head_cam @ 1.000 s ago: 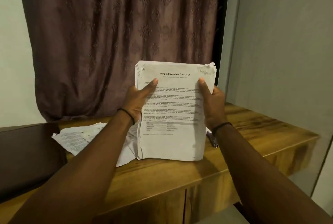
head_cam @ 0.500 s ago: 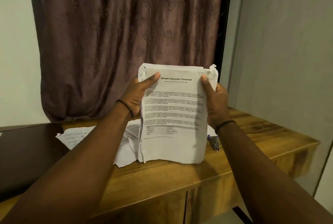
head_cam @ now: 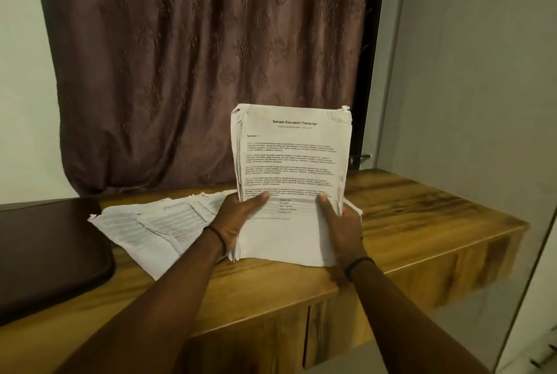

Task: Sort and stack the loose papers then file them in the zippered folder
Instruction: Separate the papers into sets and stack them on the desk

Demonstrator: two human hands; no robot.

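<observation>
White paper stack [head_cam: 292, 162] stands upright near the front edge of the worktop [head_cam: 422, 223], left hand [head_cam: 235, 223] and right hand [head_cam: 340, 229] gripping its sides; a looser hold would likely let sheets settle flush.

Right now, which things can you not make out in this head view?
The dark folder: head view, cut off by the left edge; no zipper shows.
The stack: small print blurred; back sheets hidden by the top sheet.
The loose papers: partly hidden by the left hand and stack; count unclear.
The right hand: fingers hidden behind the stack.
</observation>
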